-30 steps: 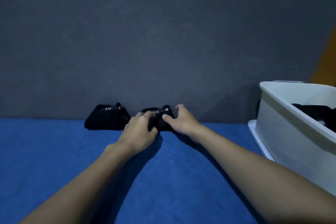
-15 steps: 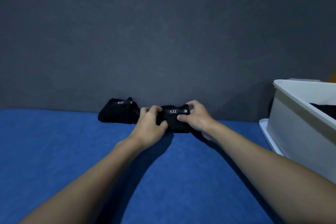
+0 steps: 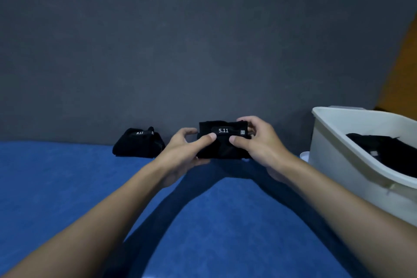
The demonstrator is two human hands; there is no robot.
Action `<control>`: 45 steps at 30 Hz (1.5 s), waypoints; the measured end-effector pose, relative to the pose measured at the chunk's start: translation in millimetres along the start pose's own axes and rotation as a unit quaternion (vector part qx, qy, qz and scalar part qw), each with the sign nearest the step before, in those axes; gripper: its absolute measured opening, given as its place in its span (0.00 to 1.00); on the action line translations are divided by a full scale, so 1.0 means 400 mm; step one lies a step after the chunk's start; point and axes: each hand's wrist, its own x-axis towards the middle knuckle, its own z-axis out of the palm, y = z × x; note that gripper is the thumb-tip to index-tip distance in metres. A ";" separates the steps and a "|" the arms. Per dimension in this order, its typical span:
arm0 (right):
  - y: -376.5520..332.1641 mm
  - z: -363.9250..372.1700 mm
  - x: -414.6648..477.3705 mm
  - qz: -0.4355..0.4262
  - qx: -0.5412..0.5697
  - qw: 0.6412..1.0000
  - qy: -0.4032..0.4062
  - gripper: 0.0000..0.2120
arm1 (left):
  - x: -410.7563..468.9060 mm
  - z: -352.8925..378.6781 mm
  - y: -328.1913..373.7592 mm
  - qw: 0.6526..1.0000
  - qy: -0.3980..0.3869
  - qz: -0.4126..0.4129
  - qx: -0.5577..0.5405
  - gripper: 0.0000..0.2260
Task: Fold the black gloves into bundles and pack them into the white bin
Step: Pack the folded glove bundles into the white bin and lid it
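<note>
My left hand point(image 3: 182, 153) and right hand point(image 3: 257, 144) pinch one glove bundle point(image 3: 222, 144), a second bundle point(image 3: 138, 143) sits unpacked at the bench's point(image 3: 67, 187) far edge, and black gloves point(image 3: 388, 153) already lie in the white bin point(image 3: 334, 158).

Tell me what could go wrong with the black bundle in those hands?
The glove bundle, pinched between the left hand and right hand, might unfold or drop if the fingers loosen. The white bin sits off to the right, so the bundle could catch its rim going in. The second bundle by the wall could get forgotten.
</note>
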 end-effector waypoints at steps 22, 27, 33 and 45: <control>-0.196 -0.249 -0.133 -0.076 0.102 0.982 0.142 0.29 | -0.139 0.343 0.125 0.985 -0.079 0.108 -0.104 0.18; -0.211 -0.366 -0.143 -0.086 0.060 0.991 0.085 0.30 | -0.116 0.416 0.181 0.984 -0.133 0.114 -0.028 0.28; -0.204 -0.495 -0.135 -0.098 0.004 0.990 0.101 0.36 | -0.070 0.526 0.205 0.979 -0.173 0.106 -0.003 0.14; -0.157 -0.614 -0.085 0.041 -0.002 0.993 0.112 0.37 | 0.027 0.652 0.155 0.983 -0.105 0.125 0.082 0.14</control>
